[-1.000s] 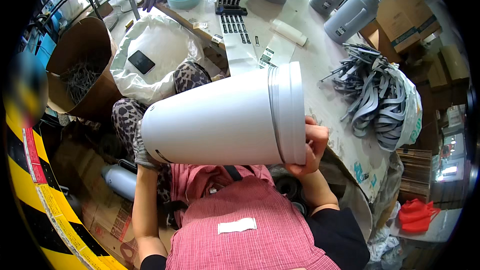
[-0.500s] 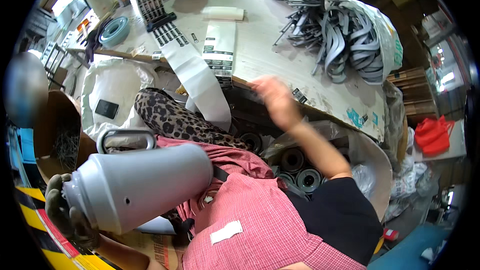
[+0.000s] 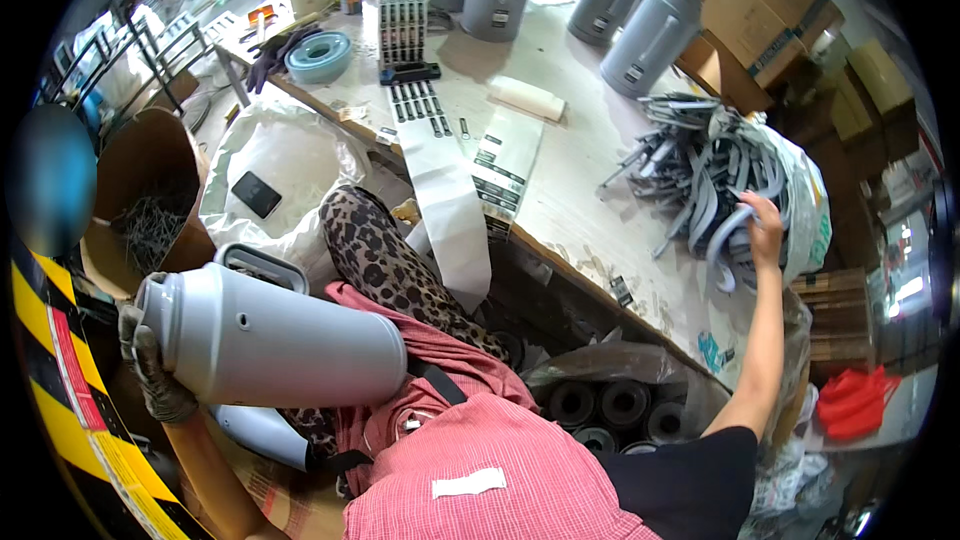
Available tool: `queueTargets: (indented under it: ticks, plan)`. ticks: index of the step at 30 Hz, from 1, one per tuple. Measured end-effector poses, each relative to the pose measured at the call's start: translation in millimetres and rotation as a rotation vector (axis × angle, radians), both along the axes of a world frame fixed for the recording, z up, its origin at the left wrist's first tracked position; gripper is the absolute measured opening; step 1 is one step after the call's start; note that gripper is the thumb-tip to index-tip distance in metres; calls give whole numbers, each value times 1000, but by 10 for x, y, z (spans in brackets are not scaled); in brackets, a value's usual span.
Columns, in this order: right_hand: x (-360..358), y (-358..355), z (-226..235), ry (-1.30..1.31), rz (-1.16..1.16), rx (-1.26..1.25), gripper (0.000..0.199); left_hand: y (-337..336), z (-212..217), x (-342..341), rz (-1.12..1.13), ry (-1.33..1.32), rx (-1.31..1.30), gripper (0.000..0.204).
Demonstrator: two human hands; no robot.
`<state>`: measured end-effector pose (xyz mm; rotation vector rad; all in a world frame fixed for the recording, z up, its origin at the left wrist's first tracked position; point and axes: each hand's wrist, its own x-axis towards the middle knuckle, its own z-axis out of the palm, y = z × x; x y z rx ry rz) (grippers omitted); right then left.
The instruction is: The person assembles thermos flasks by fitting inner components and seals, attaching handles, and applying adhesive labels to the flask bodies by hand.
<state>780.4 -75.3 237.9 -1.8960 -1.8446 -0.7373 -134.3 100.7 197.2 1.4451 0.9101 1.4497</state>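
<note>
Big grey plastic jug body (image 3: 270, 340) has swung down onto the lap, gloved left hand (image 3: 155, 370) gripping its end. Right hand (image 3: 762, 230) has reached the bench's right edge, fingers closing on grey plastic handles (image 3: 700, 180).

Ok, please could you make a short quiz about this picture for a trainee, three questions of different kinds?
1. True or false: the left hand, in a glove, holds the big grey flask lying on its side.
2. What does the right hand touch? A) the roll of tape B) the heap of grey handles in a clear bag C) the cardboard box
3. Fill in: the strips of labels hang over the edge of the ___.

Key:
1. True
2. B
3. table
</note>
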Motion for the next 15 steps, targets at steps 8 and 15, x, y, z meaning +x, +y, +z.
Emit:
queueTargets:
  ticks: [8, 15]
  plan:
    - [-1423, 822, 21, 773, 108, 644, 36, -602, 290, 1000, 302, 413, 545, 62]
    - [-4839, 1939, -409, 1316, 1020, 107, 64, -1136, 319, 1456, 207, 850, 571, 64]
